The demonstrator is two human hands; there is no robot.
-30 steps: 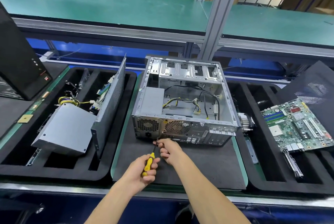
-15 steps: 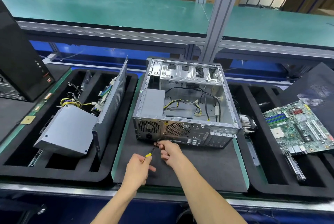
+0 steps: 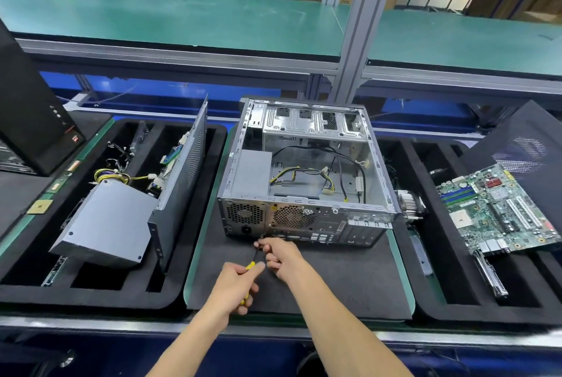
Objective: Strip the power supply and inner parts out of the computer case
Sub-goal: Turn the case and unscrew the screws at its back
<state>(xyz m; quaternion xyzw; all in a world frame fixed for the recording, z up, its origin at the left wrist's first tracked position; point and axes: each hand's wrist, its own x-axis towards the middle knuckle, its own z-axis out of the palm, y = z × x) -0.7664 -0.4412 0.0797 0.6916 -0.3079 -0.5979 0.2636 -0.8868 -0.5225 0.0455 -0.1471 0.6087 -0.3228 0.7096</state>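
An open grey computer case (image 3: 377, 163) lies on a dark mat, rear panel towards me. Its power supply (image 3: 251, 172) sits in the near-left corner, with yellow and black cables (image 3: 304, 175) loose on the case floor. My left hand (image 3: 235, 285) grips the yellow handle of a screwdriver (image 3: 254, 258). The tip meets the rear panel low down, just below the power supply's fan grille. My right hand (image 3: 281, 255) pinches the black shaft near the tip.
The left foam tray (image 3: 36, 291) holds another power supply (image 3: 106, 221), wires and a leaning side panel (image 3: 185, 169). In the right tray (image 3: 450, 309) lie a green motherboard (image 3: 495, 209), a heatsink (image 3: 409, 204) and a black panel. A black tower (image 3: 27, 115) stands far left.
My left hand has turned on the screwdriver handle, hiding most of the yellow. My right hand stays at the shaft. The camera has shifted slightly.
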